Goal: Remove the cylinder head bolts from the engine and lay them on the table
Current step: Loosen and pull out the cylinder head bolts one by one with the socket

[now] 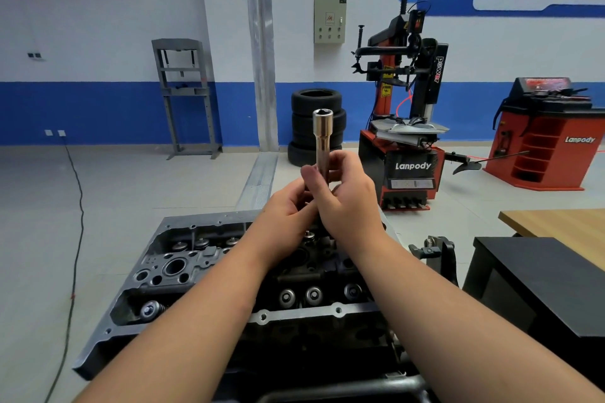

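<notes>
I see both hands raised together above the engine (229, 271), holding one long chrome socket (322, 137) upright, open hex end on top. My right hand (348, 203) wraps the lower shaft, fingers curled around it. Left hand (288, 216) meets it from the left, thumb up against the shaft, fingers curled at the bottom end; what the bottom end connects to is hidden by the hands. Engine sits directly below my forearms, cylinder head exposed, valve springs visible in rows. Can't make out any head bolts, in the head or loose. Wooden table (563, 226) at right, well apart from the hands, with a black cabinet (537, 281) in front of it. Tire changer (406, 127) and stacked tires (314, 127) behind.
</notes>
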### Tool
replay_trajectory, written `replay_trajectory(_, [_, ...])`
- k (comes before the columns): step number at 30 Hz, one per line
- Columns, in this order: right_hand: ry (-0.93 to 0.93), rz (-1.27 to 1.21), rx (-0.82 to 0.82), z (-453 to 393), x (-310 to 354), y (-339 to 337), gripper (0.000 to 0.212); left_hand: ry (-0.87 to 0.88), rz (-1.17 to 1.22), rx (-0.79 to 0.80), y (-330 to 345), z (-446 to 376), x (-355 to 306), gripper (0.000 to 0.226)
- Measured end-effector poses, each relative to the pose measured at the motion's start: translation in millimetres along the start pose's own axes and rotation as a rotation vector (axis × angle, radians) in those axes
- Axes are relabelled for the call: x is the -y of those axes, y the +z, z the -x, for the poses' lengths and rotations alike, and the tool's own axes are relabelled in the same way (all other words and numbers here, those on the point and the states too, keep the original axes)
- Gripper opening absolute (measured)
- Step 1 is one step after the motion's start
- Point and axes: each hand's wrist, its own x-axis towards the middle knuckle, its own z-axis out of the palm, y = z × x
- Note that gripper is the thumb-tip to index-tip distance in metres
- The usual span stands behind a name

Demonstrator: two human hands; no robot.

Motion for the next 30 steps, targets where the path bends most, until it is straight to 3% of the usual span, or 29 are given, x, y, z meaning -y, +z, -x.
replay_trajectory(7, [-0.028, 0.009, 0.022, 0.4, -3.2, 1.8, 0.030, -0.016, 0.035, -0.002, -0.1, -1.0, 1.0, 0.021])
replay_trajectory(12, [-0.011, -0.003, 0.007, -0.1, -0.3, 0.4, 0.014, 0.004, 0.025, 0.004, -0.1, -0.3, 0.3, 0.022])
replay_trajectory(20, [-0.003, 0.010, 0.015, 0.7, -0.8, 0.8, 0.030, -0.003, 0.038, 0.002, 0.2, -0.7, 1.6, 0.024])
replay_trajectory(25, [-0.001, 0.003, 0.010, 0.0, 0.8, -0.6, 0.017, -0.010, 0.005, 0.003, 0.3, -0.4, 0.0, 0.019])
replay_trajectory(27, [-0.030, 0.017, -0.029, 0.3, 0.9, -1.2, 0.021, -0.018, 0.004, -0.004, 0.1, -0.7, 0.9, 0.029])
replay_trajectory(30, [-0.048, 0.015, -0.028, 0.8, 0.6, -0.1, 0.025, -0.012, 0.022, -0.010, -0.3, -1.5, 2.1, 0.020])
